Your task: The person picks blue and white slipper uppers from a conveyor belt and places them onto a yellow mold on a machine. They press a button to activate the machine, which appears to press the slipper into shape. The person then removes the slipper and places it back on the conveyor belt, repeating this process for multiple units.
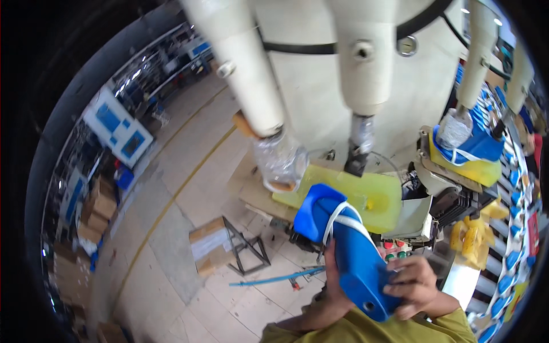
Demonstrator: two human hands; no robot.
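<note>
Close in front of me is a blue shoe last (366, 268) with a round hole in its near end. A blue shoe upper (314, 214) and a white strap or edging (347, 220) sit around its far end. My left hand (337, 288) grips the last's left side from below, its fingers partly hidden. Bent fingers of my right hand (413, 286) press on the last's right side near the hole. The far end overlaps a yellow pad (383, 200) of a pressing machine. Over that pad hang a plastic-wrapped press head (280, 157) and a dark-tipped rod (357, 154).
Right of this pad, a second station holds another blue shoe (483, 140) on a yellow pad (486, 171) under press arms. A roller conveyor (493, 266) with blue shoe parts runs along the right, near yellow blocks (472, 237). On the floor at left stand a metal frame (251, 251) and cartons (100, 206).
</note>
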